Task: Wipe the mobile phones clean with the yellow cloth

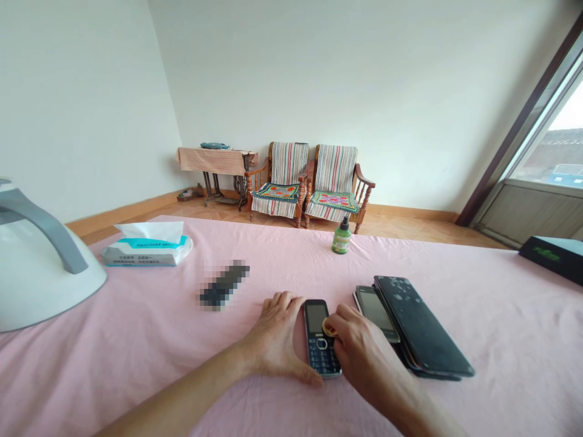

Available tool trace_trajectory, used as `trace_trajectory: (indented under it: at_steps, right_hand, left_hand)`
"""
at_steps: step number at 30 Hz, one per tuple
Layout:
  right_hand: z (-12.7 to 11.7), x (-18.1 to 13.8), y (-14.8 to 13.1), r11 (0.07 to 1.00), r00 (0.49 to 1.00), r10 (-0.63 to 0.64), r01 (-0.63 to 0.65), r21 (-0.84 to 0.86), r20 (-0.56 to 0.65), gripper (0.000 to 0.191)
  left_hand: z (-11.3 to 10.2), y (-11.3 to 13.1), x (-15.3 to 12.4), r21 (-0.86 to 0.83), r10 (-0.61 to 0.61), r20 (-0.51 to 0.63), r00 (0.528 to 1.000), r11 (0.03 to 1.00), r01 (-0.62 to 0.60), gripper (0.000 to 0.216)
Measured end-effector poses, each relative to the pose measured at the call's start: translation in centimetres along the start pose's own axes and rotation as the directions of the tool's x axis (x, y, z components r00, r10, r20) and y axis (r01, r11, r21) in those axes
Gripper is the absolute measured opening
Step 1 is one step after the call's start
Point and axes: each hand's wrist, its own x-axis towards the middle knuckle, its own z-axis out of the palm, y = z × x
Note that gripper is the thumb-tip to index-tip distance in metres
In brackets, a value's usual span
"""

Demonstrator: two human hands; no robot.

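Observation:
A dark keypad mobile phone (322, 352) lies face up on the pink cloth, its screen toward the far side. My left hand (276, 340) grips it from the left, with the index finger at its top corner and the thumb at its bottom edge. Over the phone's right side, my right hand (357, 340) has its fingers closed on a small yellowish round pad (328, 328), which touches the lower screen. The pad is partly hidden by the fingers. Just right of that hand lie a smaller phone (376, 306) and a large dark phone-like case (423, 328), partly stacked.
A green pump bottle (341, 238) stands toward the far edge of the pink-covered table (273, 249). To the left are a tissue pack (148, 250), a white kettle (40, 273) and a pixelated dark object (224, 285). A black box (553, 258) sits far right. Two armchairs (334, 176) stand beyond.

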Motion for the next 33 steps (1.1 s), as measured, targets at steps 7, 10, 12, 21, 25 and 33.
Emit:
trace_trajectory:
  at_steps: [7, 10, 12, 21, 25, 33]
  right_hand:
    - [-1.8, -0.5, 0.1, 0.997, 0.987, -0.028, 0.015, 0.080, 0.157, 0.027]
    - [-2.5, -0.8, 0.3, 0.996, 0.977, -0.054, 0.039, 0.077, 0.206, 0.023]
    - [-2.5, -0.8, 0.2, 0.996, 0.975, -0.060, 0.045, 0.074, 0.215, 0.021]
    - [-1.8, -0.5, 0.3, 0.991, 0.975, -0.082, 0.058, 0.118, 0.208, 0.020]
    - [-1.8, -0.6, -0.1, 0.996, 0.979, -0.053, 0.038, 0.080, 0.196, 0.022]
    - [-1.8, -0.5, -0.5, 0.994, 0.974, -0.091, 0.078, 0.072, 0.209, 0.023]
  left_hand:
    - [0.3, -0.3, 0.1, 0.003, -0.010, 0.005, 1.000, 1.000, 0.010, 0.104]
    - [0.4, -0.4, 0.1, 0.011, -0.008, 0.005, 1.000, 1.000, 0.008, 0.107]
    - [0.4, -0.5, 0.1, 0.012, -0.008, 0.006, 1.000, 1.000, 0.007, 0.107]
    - [0.3, -0.2, -0.1, 0.015, 0.009, -0.010, 1.000, 1.000, -0.009, 0.100]
    - [0.4, -0.2, 0.0, 0.016, 0.003, -0.008, 1.000, 1.000, -0.003, 0.100]
    - [0.3, -0.1, 0.0, 0.017, -0.007, -0.007, 1.000, 1.000, 0.007, 0.098]
